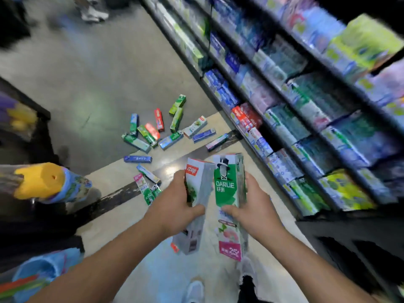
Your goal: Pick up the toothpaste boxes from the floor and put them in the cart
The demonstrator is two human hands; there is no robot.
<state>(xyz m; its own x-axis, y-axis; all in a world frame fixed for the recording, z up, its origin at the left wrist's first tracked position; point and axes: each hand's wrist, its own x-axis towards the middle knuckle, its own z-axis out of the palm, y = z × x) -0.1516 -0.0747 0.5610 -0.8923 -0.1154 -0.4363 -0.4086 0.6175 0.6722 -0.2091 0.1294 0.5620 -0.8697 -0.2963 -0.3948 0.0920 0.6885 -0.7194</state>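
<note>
My left hand grips a white and green toothpaste box with a red logo, held upright in front of me. My right hand grips a green Darlie toothpaste box with a pink lower end, right beside the first one. Several more toothpaste boxes lie scattered on the floor ahead, among them a blue box, a red box and a green box. A small cluster of boxes lies nearer, left of my left hand. No cart is clearly visible.
Stocked shelves of toothpaste run along the right side. A dark display stand and a yellow and blue item are on the left. A blue tub sits at lower left. My shoes are below. Someone's feet stand far up the aisle.
</note>
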